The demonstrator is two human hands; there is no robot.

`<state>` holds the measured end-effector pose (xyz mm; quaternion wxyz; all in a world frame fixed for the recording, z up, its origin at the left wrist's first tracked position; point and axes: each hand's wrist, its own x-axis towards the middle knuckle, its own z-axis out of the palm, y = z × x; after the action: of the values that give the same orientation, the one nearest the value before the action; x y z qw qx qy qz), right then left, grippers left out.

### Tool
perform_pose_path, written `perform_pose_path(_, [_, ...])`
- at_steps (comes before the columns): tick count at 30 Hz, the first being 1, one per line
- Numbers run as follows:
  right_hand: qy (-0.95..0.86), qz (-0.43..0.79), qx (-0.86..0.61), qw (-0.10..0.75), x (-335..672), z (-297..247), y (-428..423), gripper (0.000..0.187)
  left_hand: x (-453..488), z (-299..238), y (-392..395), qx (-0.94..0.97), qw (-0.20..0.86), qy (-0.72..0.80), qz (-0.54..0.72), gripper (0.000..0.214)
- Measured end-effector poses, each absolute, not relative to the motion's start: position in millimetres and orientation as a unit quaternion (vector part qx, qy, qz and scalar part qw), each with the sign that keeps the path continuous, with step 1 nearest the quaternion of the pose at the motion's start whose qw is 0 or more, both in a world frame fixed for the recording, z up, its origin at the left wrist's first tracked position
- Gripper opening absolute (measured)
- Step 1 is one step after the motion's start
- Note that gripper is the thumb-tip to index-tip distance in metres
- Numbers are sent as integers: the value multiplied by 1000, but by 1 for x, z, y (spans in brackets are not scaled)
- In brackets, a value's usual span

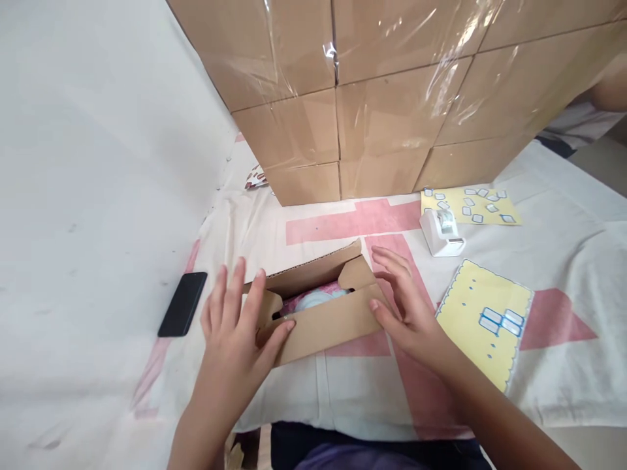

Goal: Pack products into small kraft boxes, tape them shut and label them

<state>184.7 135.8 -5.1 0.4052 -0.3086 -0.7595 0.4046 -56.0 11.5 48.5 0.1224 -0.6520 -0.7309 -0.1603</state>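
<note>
The left grip [235,326] is a bare hand laid flat and open, fingers spread and pointing away from the person. Its palm is against the left end of a small cardboard box [323,323] and its thumb lies along the box's front flap. The forearm comes up from the bottom edge of the view. The right grip [404,307] is also open, with straight fingers close together. It stands on edge against the right end of the box, and its thumb tip touches the right corner of the front flap. Neither grip closes around anything; the box sits between the two open palms.

The one small box rests on the cloth-covered table [563,261], right in front of the person. Its flaps are up, and something pink and pale blue [316,299] shows inside.

One black phone [182,304] lies flat to the left of the left grip, apart from it. There are two yellow sheets, both carrying small blue-edged labels. The near sheet [482,320] is just right of the right grip, and the far sheet [473,206] lies behind it. One white label dispenser [441,233] stands between them. A film-wrapped stack of large cartons [382,98] rises at the back, cut off by the frame, so its count cannot be told. Another person's arm [607,91] shows at the upper right corner.
</note>
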Motion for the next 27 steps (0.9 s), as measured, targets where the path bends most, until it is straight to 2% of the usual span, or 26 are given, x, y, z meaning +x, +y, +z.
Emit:
perform_pose_path(2, [-765, 425, -295, 384, 183, -5, 134, 67, -58, 48, 12, -662, 114, -727, -146, 80])
perform_pose_path(5, [-764, 427, -292, 385, 186, -2, 135, 67, -60, 45, 1, -711, 117, -683, -120, 59])
perform_pose_path(8, [-738, 383, -354, 429, 204, 3, 146, 43, -56, 36, -12, -749, 96, -648, -103, 56])
perform_pose_path(10, [-695, 330, -449, 454, 227, 6, 166, 24, -52, 29, -16, -744, 87, -654, -103, 57])
perform_pose_path(11, [-669, 298, -506, 455, 240, 7, 180, 20, -50, 27, -17, -741, 87, -658, -106, 62])
perform_pose_path(14, [-618, 233, -655, 367, 279, 5, 232, 19, -45, 21, -14, -732, 102, -662, -125, 72])
perform_pose_path(16, [-595, 303, -699, 256, 297, 1, 266, 25, -44, 20, -13, -727, 104, -665, -132, 74])
perform_pose_path(18, [-559, 385, -711, 181, 305, -3, 290, 28, -44, 18, -12, -727, 106, -665, -138, 73])
perform_pose_path(23, [-480, 523, -691, 136, 301, -2, 314, 38, -46, 13, -12, -735, 123, -645, -169, 68])
perform_pose_path(27, [-442, 552, -694, 135, 301, 10, 315, 30, -47, 9, -11, -735, 124, -640, -183, 69])
